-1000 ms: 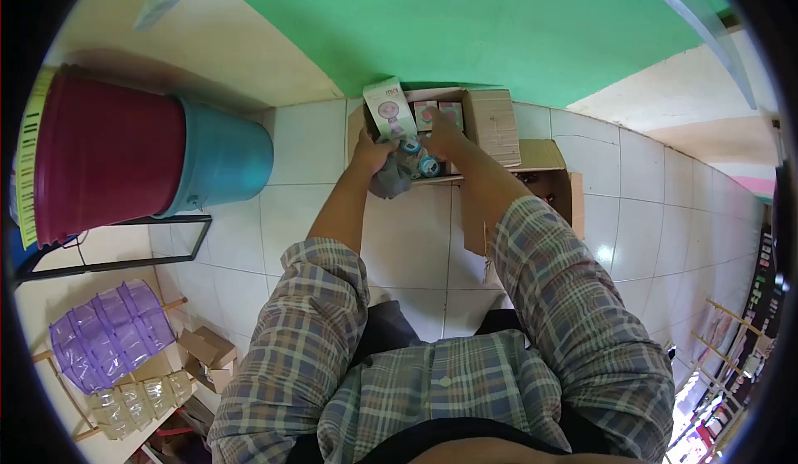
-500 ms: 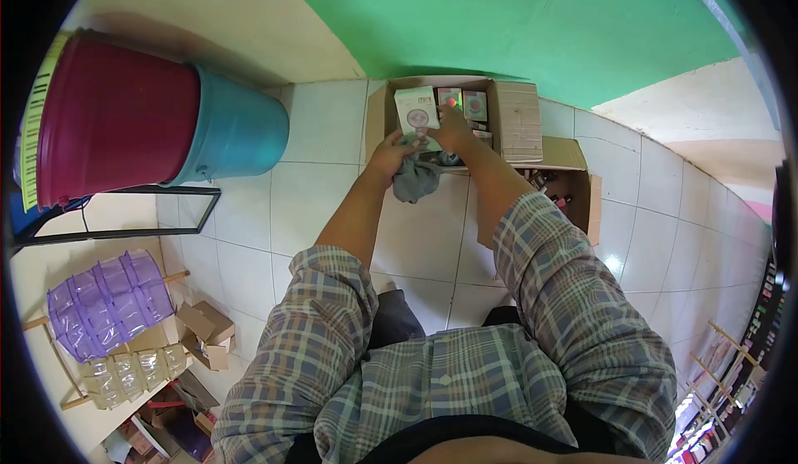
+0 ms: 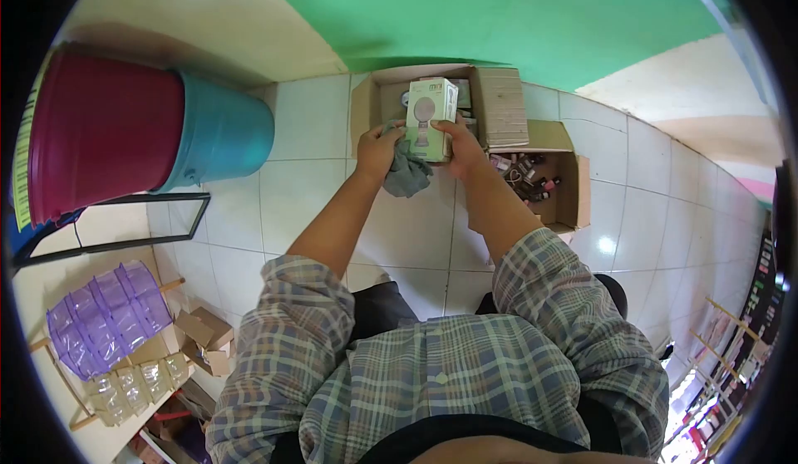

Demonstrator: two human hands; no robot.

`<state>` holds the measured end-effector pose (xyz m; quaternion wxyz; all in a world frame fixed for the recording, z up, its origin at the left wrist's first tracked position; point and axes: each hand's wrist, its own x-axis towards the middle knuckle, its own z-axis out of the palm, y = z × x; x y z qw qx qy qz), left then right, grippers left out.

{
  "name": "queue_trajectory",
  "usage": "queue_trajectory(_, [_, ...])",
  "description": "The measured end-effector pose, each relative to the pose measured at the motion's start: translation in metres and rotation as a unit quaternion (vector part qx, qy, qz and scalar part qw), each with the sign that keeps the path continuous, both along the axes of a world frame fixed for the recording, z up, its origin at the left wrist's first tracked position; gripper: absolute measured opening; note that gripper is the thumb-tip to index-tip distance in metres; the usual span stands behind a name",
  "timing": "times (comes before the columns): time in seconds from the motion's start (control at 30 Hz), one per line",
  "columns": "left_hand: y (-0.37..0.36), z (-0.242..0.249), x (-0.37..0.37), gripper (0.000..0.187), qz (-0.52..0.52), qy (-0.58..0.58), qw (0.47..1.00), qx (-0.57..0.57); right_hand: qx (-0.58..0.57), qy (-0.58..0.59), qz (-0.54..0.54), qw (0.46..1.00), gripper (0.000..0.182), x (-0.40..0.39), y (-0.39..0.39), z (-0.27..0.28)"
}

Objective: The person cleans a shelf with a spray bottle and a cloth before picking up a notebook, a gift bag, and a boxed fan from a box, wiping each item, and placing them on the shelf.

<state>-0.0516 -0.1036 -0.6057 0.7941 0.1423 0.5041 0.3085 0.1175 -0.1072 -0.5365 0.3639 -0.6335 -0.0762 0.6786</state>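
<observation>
My right hand point(image 3: 464, 152) grips the right side of a white and green product box point(image 3: 427, 98), its thumb on the front. A round-headed device like a small fan is printed on it, with the word "mini". The box is held upright over the near side of an open cardboard carton point(image 3: 502, 105). On the left, my left hand point(image 3: 376, 153) is closed on a grey cloth point(image 3: 406, 175), which hangs down against the box's lower left edge. Other small boxes point(image 3: 463, 94) sit in the carton, partly hidden by the held one.
A second open carton point(image 3: 568, 191) with small bottles point(image 3: 527, 175) stands to the right. Nested maroon point(image 3: 112, 127) and teal point(image 3: 229, 127) buckets are at left, above a dark frame point(image 3: 199, 215). Purple clear-pocket organizer point(image 3: 108, 319) and a small carton point(image 3: 204, 335) lie lower left. A green wall point(image 3: 499, 15) rises behind.
The product box has been lifted and brought nearer, turned so its side shows. My right hand has moved from inside the carton onto the box's right side. The view has shifted slightly.
</observation>
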Motion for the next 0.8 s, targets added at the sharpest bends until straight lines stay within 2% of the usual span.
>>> queue_trajectory(0.03, [0.001, 0.025, 0.001, 0.038, -0.009, 0.009, 1.0, 0.012, -0.031, 0.076, -0.016, 0.996, 0.062, 0.003, -0.003, 0.024])
queue_trajectory(0.07, [0.006, 0.04, -0.002, 0.038, -0.016, 0.02, 0.999, 0.032, -0.026, 0.07, -0.019, 0.997, 0.062, 0.002, -0.001, 0.038])
queue_trajectory(0.13, [0.019, 0.086, -0.016, 0.041, -0.044, 0.016, 0.996, 0.079, -0.031, 0.203, 0.004, 0.979, 0.06, 0.004, 0.011, 0.06])
queue_trajectory(0.17, [0.018, 0.107, -0.025, 0.043, -0.075, 0.017, 0.991, 0.113, -0.027, 0.196, 0.0, 0.98, 0.06, 0.003, 0.015, 0.075])
queue_trajectory(0.2, [0.015, 0.127, -0.032, 0.043, -0.079, 0.01, 0.99, 0.114, -0.029, 0.182, 0.034, 0.982, 0.06, -0.003, 0.02, 0.092])
queue_trajectory(0.27, [0.009, 0.159, -0.041, 0.044, -0.08, 0.035, 0.978, 0.19, -0.03, 0.173, 0.094, 0.98, 0.062, -0.01, 0.022, 0.125])
queue_trajectory(0.3, [0.002, 0.168, -0.044, 0.044, -0.085, 0.028, 0.978, 0.186, -0.035, 0.169, 0.087, 0.981, 0.062, -0.011, 0.009, 0.134])
queue_trajectory(0.37, [-0.007, 0.188, -0.05, 0.039, -0.057, 0.0, 0.985, 0.161, -0.008, 0.242, -0.028, 0.97, 0.065, -0.009, -0.02, 0.143])
queue_trajectory(0.4, [-0.004, 0.208, -0.053, 0.039, -0.054, -0.006, 0.985, 0.161, 0.05, 0.258, 0.001, 0.965, 0.071, -0.006, -0.031, 0.158])
queue_trajectory(0.43, [0.0, 0.235, -0.062, 0.034, -0.037, -0.116, 0.992, 0.033, 0.049, 0.252, 0.004, 0.966, 0.071, -0.007, -0.031, 0.187])
queue_trajectory(0.47, [0.004, 0.263, -0.075, 0.03, -0.021, -0.221, 0.97, -0.1, 0.042, 0.263, 0.019, 0.964, 0.074, -0.015, -0.031, 0.219])
queue_trajectory(0.5, [-0.003, 0.23, -0.064, 0.03, -0.024, -0.169, 0.983, -0.073, 0.069, 0.326, 0.037, 0.942, 0.077, 0.005, -0.049, 0.161])
queue_trajectory(0.57, [0.018, 0.261, -0.089, 0.031, 0.02, -0.168, 0.973, -0.157, 0.075, 0.327, 0.064, 0.94, 0.083, 0.008, -0.047, 0.187])
queue_trajectory(0.6, [0.03, 0.293, -0.109, 0.028, 0.045, -0.216, 0.969, -0.108, 0.064, 0.347, 0.062, 0.934, 0.085, -0.002, -0.039, 0.221])
queue_trajectory(0.63, [0.034, 0.315, -0.116, 0.028, 0.049, -0.213, 0.97, -0.111, 0.059, 0.376, 0.06, 0.923, 0.086, -0.011, -0.037, 0.238])
queue_trajectory(0.7, [0.048, 0.363, -0.114, 0.025, 0.263, -0.148, 0.95, 0.078, 0.069, 0.383, 0.077, 0.918, 0.089, -0.031, -0.023, 0.267])
queue_trajectory(0.73, [0.047, 0.371, -0.094, 0.021, 0.255, 0.013, 0.955, 0.15, 0.095, 0.392, 0.092, 0.91, 0.092, -0.036, -0.022, 0.254])
queue_trajectory(0.77, [0.048, 0.378, -0.086, 0.021, 0.213, 0.148, 0.908, 0.329, 0.097, 0.393, 0.094, 0.91, 0.092, -0.05, -0.012, 0.277])
queue_trajectory(0.8, [0.044, 0.388, -0.076, 0.027, 0.182, 0.158, 0.905, 0.35, 0.114, 0.415, 0.093, 0.898, 0.094, -0.063, -0.002, 0.299])
